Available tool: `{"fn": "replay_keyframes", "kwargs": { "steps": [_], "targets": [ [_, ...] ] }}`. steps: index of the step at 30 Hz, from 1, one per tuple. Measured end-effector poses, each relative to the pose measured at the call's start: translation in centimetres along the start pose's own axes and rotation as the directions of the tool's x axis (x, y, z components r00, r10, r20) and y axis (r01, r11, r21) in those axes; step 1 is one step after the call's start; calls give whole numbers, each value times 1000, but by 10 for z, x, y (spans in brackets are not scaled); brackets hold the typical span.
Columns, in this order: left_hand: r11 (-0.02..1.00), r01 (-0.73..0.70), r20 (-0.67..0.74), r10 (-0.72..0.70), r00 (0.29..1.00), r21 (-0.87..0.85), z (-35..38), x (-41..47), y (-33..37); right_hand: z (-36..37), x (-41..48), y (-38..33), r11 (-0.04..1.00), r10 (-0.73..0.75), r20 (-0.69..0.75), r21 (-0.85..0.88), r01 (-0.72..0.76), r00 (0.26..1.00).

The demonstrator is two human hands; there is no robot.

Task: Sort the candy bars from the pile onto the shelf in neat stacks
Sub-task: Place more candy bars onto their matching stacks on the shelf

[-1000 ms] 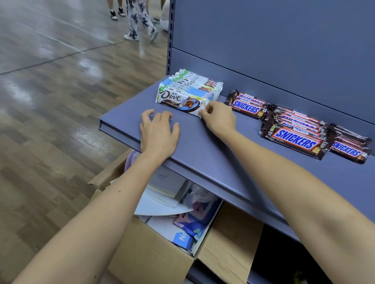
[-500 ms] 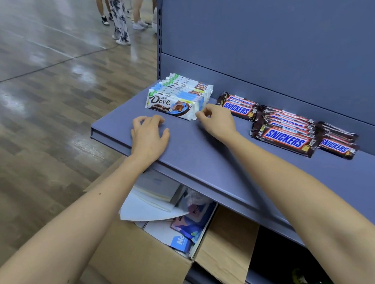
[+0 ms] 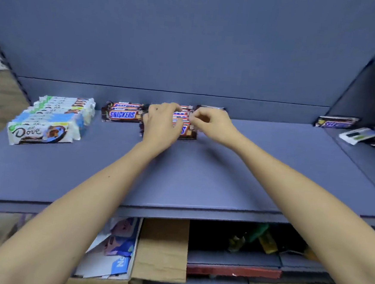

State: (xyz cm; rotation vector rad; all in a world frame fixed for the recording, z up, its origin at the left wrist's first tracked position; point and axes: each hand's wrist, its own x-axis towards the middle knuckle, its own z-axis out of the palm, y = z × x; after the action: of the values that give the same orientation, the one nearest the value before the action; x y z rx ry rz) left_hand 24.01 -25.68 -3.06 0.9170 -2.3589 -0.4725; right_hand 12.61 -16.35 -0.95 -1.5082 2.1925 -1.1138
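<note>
Relocated left hand (image 3: 161, 124), right hand (image 3: 215, 123) seemingly pinch Snickers (image 3: 187, 131).

A shop: blue metal display shelf (image 3: 201, 178) stocked with Snickers bars (image 3: 121, 113) and Dove bars (image 3: 41, 130).

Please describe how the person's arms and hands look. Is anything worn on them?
The left forearm and the right forearm are bare as far as the picture shows; no sleeve reaches into view. The left hand and the right hand carry no gloves. I see no watch, bracelet or ring, though the picture is somewhat blurred there.
</note>
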Motion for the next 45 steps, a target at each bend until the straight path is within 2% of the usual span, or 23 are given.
{"fn": "replay_keyframes", "kwargs": {
  "steps": [9, 15, 18, 27, 30, 33, 35, 42, 45],
  "targets": [
    [963, -238, 201, 259, 945, -122, 98, 9, 167, -148, -78, 129, 950, 298, -193, -39, -311, 935],
    [925, -335, 292, 375, 880, -178, 157, 0, 259, -220, -127, 195, 911, 346, -310, -116, -396, 886],
    [912, -363, 309, 408, 859, -192, 182, -4, 296, -252, -146, 219, 889, 318, -372, -204, -411, 872],
    [932, -337, 395, 362, 844, -134, 243, -3, 359, -319, -178, 289, 783, 268, -531, -366, -502, 804],
    [944, -310, 435, 326, 839, -111, 256, 4, 366, -329, -179, 305, 717, 370, -460, -411, -563, 807],
    [948, -308, 493, 305, 815, -78, 266, 10, 368, -333, -181, 318, 643, 510, -374, -432, -632, 775],
    [946, -318, 521, 302, 798, -60, 273, 14, 371, -333, -183, 326, 623, 543, -350, -441, -646, 763],
    [957, -289, 556, 254, 791, -26, 288, 24, 381, -334, -186, 334, 682, 401, -405, -468, -563, 822],
    [958, -287, 555, 227, 800, 21, 293, 26, 385, -335, -190, 330, 672, 319, -440, -519, -528, 839]
  ]
}}
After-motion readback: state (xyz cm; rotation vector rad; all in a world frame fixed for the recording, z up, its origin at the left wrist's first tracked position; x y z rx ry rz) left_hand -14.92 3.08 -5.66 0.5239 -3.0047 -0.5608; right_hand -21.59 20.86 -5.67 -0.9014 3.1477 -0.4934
